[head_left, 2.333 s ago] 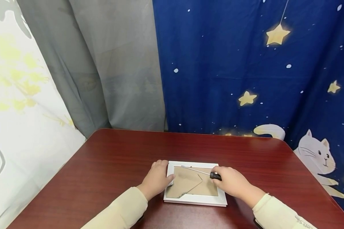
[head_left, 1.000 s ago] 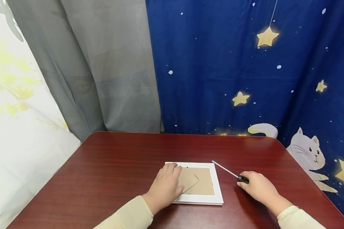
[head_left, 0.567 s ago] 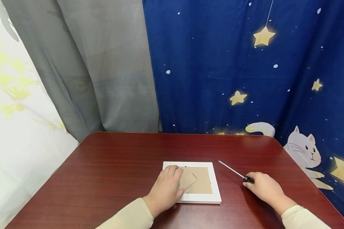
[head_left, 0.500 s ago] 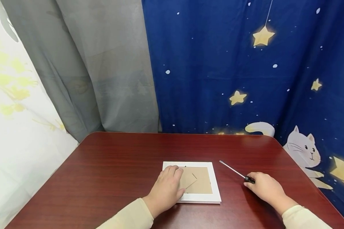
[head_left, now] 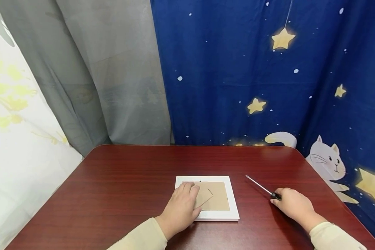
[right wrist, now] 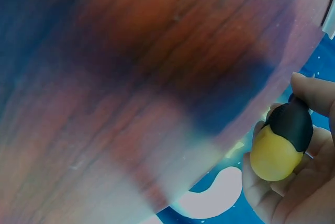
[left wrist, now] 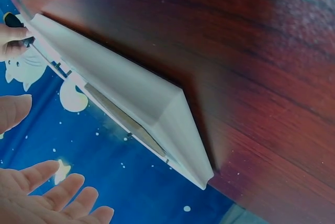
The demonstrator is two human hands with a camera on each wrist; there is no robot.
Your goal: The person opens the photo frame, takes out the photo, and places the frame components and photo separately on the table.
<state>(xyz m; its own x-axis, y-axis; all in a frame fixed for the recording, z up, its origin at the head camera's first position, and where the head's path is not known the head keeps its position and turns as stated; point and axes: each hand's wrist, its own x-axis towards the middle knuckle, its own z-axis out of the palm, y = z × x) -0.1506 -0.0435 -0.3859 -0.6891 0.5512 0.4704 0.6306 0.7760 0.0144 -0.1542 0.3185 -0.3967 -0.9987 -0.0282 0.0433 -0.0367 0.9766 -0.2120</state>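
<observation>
A white picture frame (head_left: 217,216) lies back side up on the table, its brown backing board (head_left: 220,201) and angled stand slit showing. My left hand (head_left: 179,208) is over the frame's left part, fingers loosely extended, hiding that side. In the left wrist view the fingers (left wrist: 65,195) are spread beside the frame's edge (left wrist: 115,72). To the right of the frame, my right hand (head_left: 295,206) grips a screwdriver (head_left: 259,185) by its handle, the metal shaft pointing away to the upper left. The right wrist view shows the yellow and black handle (right wrist: 277,156) between thumb and fingers.
The dark red wooden table (head_left: 137,173) has a rounded far edge. Behind it hang a grey curtain (head_left: 118,69) and a blue curtain (head_left: 212,69) with stars and a cat. A white printed cloth (head_left: 25,156) is at the left.
My right hand has carried the screwdriver off the frame to the right. My left hand has shifted from the frame's left edge to over the backing board. The view has turned slightly right.
</observation>
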